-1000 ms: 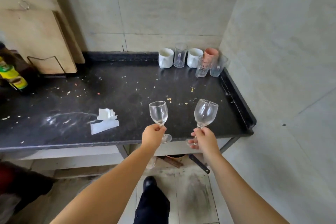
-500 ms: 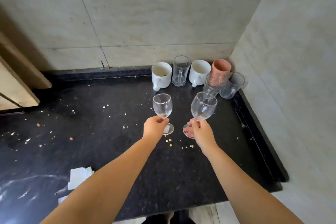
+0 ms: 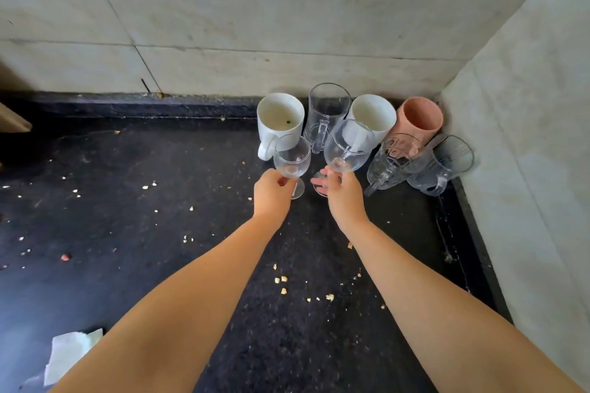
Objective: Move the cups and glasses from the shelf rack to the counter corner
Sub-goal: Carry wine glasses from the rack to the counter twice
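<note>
My left hand [image 3: 271,194] grips the stem of a clear wine glass [image 3: 292,159], held upright just in front of a white mug [image 3: 280,120]. My right hand [image 3: 343,198] holds a second wine glass [image 3: 348,147] by its stem, tilted slightly right. Behind them in the counter corner stand a glass mug [image 3: 327,110], another white mug [image 3: 372,115], a pink cup [image 3: 419,118] and two clear patterned glass mugs [image 3: 394,161] [image 3: 447,163]. Whether either wine glass base touches the black counter [image 3: 159,233] is unclear.
Tiled walls close the corner at the back and right. A raised black lip [image 3: 472,233] runs along the counter's right edge. Crumbs are scattered over the counter. A crumpled white tissue [image 3: 68,352] lies at the front left. A wooden board corner [image 3: 12,120] shows at far left.
Both hands have carried the wine glasses forward from the counter's front edge to right in front of the cups in the corner. The view has closed in on the corner.
</note>
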A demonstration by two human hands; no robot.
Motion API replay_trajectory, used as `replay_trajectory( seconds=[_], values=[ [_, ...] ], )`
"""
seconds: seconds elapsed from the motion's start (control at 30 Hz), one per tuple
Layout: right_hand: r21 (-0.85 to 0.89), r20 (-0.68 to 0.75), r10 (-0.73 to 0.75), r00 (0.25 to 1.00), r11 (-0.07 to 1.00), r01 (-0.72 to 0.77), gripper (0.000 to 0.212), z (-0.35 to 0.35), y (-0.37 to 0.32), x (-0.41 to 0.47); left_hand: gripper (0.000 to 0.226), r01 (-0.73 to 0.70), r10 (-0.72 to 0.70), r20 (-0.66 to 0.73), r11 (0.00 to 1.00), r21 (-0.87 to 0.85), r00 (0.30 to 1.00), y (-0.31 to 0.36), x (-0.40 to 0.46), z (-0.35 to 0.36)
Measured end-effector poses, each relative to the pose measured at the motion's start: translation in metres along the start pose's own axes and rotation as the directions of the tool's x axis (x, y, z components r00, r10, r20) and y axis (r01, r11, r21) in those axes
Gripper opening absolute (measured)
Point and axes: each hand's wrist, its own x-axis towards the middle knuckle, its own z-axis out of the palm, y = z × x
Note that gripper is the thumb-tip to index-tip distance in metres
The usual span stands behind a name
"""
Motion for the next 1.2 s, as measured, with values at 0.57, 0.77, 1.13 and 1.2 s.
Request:
replay_trajectory(
  seconds=[0.57,0.77,1.13,1.2],
  values=[
    [-0.029,0.078,0.109,0.991,0.994,-0.108,0.035,-0.01,0.024,0.005,0.017,0.041,-0.041,-0.004,0.999,0.021,0.999,-0.005,0.005,0.011],
    [-0.027,-0.028,0.079,0.996,0.996,-0.08,0.037,-0.015,0.02,-0.005,0.018,-0.003,0.003,-0.011,1.0,0.022,1.0,-0.001,-0.01,0.0],
    [-0.482,0.158,-0.016,0.987,0.871,0.091,0.044,-0.017,-0.003,-0.078,0.034,-0.09,0.116,-0.091,0.964,0.252,0.989,-0.018,-0.081,-0.046],
    [-0.676,0.299,-0.108,0.948,0.678,0.29,0.045,-0.015,0.0,-0.09,0.036,-0.131,0.182,-0.094,0.91,0.393,0.979,-0.026,-0.095,-0.056]
  ],
)
